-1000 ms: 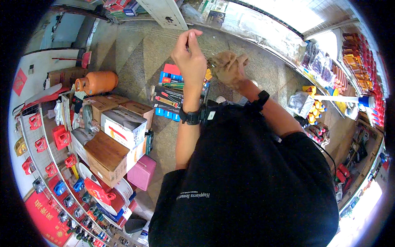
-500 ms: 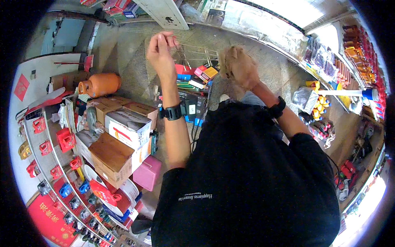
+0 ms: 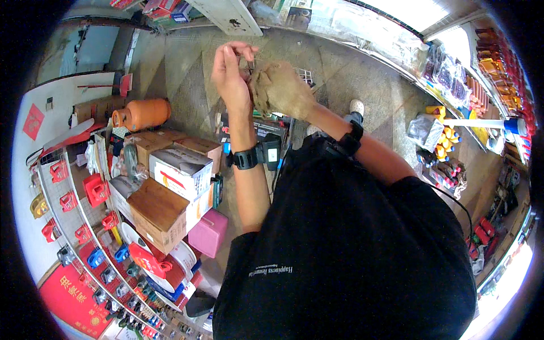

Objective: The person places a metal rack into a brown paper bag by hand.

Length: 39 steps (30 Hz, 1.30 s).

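Black shirt fabric (image 3: pixel 340 260) fills the lower middle of my remote feed. On the left I see a brown cardboard box (image 3: pixel 156 209) topping a stack, an orange gas cylinder (image 3: pixel 147 113) lying on its side, and a pink case (image 3: pixel 208 233) just beside the stack. Higher up, the left hand (image 3: pixel 231 76) and right hand (image 3: pixel 286 90) come close together. On the left, thumb and fingers curl inward; I cannot tell whether they pinch anything. On the right, brown cloth (image 3: pixel 259 95) bunches at the fingers, which are too blurred for me to read their closure. Just past those knuckles shows part of a pale wire grid (image 3: pixel 305 74); thin strands (image 3: pixel 258 57) cross near the left fingertips.
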Tool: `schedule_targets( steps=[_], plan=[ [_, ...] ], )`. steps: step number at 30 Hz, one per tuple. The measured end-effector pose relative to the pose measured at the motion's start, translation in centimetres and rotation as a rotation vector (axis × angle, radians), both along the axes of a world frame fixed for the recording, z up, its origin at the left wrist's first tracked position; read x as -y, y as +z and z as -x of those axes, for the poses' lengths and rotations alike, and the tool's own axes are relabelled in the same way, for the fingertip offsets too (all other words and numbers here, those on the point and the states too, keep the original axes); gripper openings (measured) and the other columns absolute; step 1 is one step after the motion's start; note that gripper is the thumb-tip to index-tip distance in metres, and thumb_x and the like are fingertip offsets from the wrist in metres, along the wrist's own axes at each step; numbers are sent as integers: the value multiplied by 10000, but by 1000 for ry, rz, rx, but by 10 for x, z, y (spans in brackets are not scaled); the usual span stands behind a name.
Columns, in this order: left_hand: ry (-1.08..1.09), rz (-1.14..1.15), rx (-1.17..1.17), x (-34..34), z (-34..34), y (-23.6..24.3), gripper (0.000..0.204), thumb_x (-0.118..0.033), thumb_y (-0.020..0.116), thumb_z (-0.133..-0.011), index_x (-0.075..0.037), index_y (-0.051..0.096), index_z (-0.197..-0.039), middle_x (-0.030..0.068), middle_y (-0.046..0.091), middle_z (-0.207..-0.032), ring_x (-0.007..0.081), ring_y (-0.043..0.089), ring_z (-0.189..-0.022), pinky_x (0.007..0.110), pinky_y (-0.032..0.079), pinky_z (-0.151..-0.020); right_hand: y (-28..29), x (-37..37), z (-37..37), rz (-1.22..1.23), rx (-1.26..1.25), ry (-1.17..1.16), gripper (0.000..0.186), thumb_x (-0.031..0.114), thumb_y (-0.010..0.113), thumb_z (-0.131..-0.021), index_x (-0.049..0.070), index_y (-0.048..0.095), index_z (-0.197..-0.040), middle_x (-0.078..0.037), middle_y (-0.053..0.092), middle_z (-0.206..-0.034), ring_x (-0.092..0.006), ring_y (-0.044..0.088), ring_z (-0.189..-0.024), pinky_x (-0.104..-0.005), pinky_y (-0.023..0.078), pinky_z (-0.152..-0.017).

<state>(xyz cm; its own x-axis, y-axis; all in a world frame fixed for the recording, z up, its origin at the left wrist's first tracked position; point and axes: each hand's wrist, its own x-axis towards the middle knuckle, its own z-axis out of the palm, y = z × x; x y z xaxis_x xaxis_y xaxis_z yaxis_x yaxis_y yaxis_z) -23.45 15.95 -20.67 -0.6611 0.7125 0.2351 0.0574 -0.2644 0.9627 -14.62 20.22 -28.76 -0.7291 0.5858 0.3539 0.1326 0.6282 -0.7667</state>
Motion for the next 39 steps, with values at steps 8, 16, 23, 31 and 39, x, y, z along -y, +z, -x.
schedule_targets(
  steps=[8, 16, 23, 31, 39],
  plan=[
    [-100, 73, 67, 3, -2, -12, 440, -356, 294, -994, -5, 553, -1052, 67, 576, -828, 192, 545, -911, 332, 377, -898, 25, -12, -12, 153, 348, 106, 202, 227, 561, -759, 89, 650, -876, -145, 657, -847, -323, 636, -806, -424, 509, -718],
    [-73, 199, -156, 1, -13, -2, 475, -350, 276, -1002, 20, 562, -1082, 78, 604, -852, 196, 557, -918, 318, 389, -914, -29, -7, -19, -67, 168, -59, 319, 198, 539, -777, 93, 599, -1072, -108, 630, -1019, -316, 618, -827, -401, 503, -761],
    [-41, 238, -253, -1, -3, -13, 423, -304, 291, -998, 3, 581, -1022, 73, 639, -824, 154, 547, -834, 290, 389, -847, -32, -30, -45, 106, 167, 35, 315, 210, 531, -792, 104, 599, -1080, -104, 630, -1033, -293, 617, -853, -395, 501, -756],
    [7, 232, -191, 4, 18, 1, 444, -297, 278, -998, 43, 550, -1083, 143, 662, -953, 204, 597, -931, 323, 396, -939, -35, -35, -63, 232, 157, 38, 310, 226, 519, -811, 118, 600, -1090, -99, 630, -1052, -262, 615, -889, -388, 498, -749],
    [-180, 169, -130, 1, 7, 4, 444, -271, 276, -1001, 87, 523, -1092, 217, 604, -1102, 261, 567, -1070, 332, 375, -983, 28, -6, -43, 227, 336, 123, 306, 242, 507, -830, 133, 600, -1100, -94, 629, -1072, -231, 614, -925, -381, 495, -742]
  ],
)
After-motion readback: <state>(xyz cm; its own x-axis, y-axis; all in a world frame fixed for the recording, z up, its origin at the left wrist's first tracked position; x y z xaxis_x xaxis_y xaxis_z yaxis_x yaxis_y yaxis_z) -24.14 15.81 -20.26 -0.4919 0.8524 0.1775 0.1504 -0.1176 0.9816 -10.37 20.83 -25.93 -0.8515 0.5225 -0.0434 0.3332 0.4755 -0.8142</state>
